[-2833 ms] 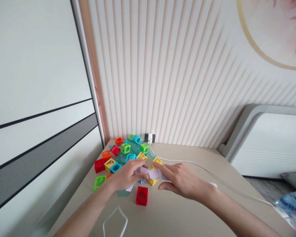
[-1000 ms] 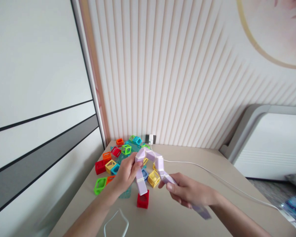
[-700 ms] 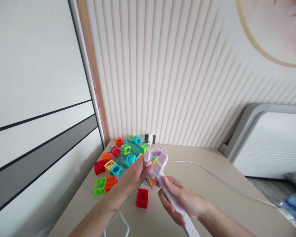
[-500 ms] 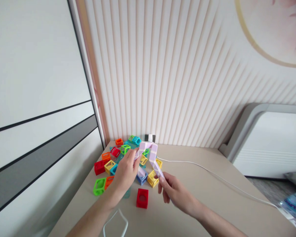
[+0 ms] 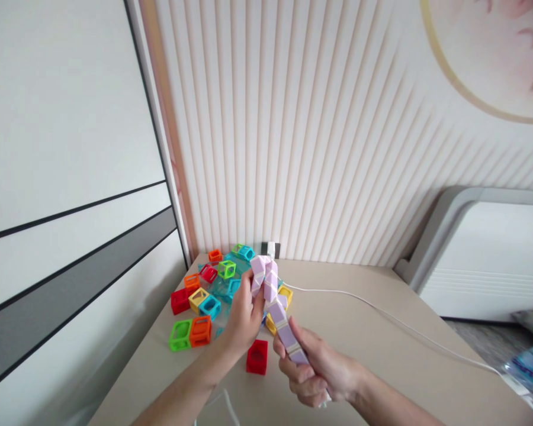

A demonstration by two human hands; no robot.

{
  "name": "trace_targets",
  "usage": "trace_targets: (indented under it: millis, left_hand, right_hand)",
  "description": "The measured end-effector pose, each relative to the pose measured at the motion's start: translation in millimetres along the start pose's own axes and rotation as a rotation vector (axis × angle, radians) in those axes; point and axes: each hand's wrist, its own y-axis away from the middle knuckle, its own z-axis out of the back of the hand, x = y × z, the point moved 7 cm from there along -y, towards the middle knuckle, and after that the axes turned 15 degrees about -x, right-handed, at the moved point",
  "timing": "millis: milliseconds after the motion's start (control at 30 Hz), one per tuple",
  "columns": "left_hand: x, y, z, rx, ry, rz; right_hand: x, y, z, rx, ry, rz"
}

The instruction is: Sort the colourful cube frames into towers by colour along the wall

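Note:
A lilac segmented twisting toy (image 5: 281,324) with pale stripes is held in the air between both hands, folded at its top. My left hand (image 5: 244,307) is closed round its upper left part. Lower down, my right hand (image 5: 313,370) wraps round the straight lower section, whose end pokes out below the fingers. A red cube (image 5: 257,357) lies on the table beneath, between the two hands. Yellow cube frames (image 5: 285,294) and a bit of blue show partly behind the toy.
Colourful cube frames (image 5: 200,331) and translucent teal pieces spread over the table's (image 5: 359,343) left part. A white cable (image 5: 350,294) runs from a wall socket (image 5: 270,249) to the right. Another white cable (image 5: 229,407) lies at the front edge. A plastic package (image 5: 530,376) is far right.
The toy's folded top has become narrower, and its lower section has swung down with my right hand, which now wraps round it. My left hand has shifted slightly right.

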Motion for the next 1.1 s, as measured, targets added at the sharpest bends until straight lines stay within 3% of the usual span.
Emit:
trace_targets:
  millis: [67,133,300,367,533,633,733,867,1100]
  left_hand:
    - [0.9,2.9,-4.0,0.089,0.138,0.127]
    - [-1.8,2.7,-2.4,0.203,0.195,0.182]
    - [-8.1,1.1,9.5,0.412,0.188,0.139]
    - [-3.8,2.2,10.8,0.394,0.199,0.16]
    - [15.6,1.9,15.1,0.137,0.018,0.233]
    - [14.6,3.4,9.1,0.165,0.023,0.254]
    - [13.3,4.6,5.3,0.181,0.078,0.316]
    - [15.0,2.8,3.4,0.171,0.089,0.38]
    - [34.7,0.0,10.8,0.113,0.153,0.766]
  right_hand:
    - [-3.1,-0.6,-0.3,0.083,-0.053,-0.038]
    - [-3.5,-2.1,4.3,0.086,-0.058,-0.03]
    - [10.0,-9.1,24.7,-0.236,0.206,0.208]
    - [16.9,-9.9,26.7,-0.374,0.418,0.321]
    - [37.2,-3.5,27.3,-0.73,1.077,0.62]
    - [41.4,0.3,38.5,-0.95,1.455,0.604]
    - [42.7,2.6,47.3,-1.091,1.754,0.601]
    - [47.0,11.8,43.4,-1.26,2.003,0.785]
    - [40.9,19.8,0.7,-1.048,2.342,1.268]
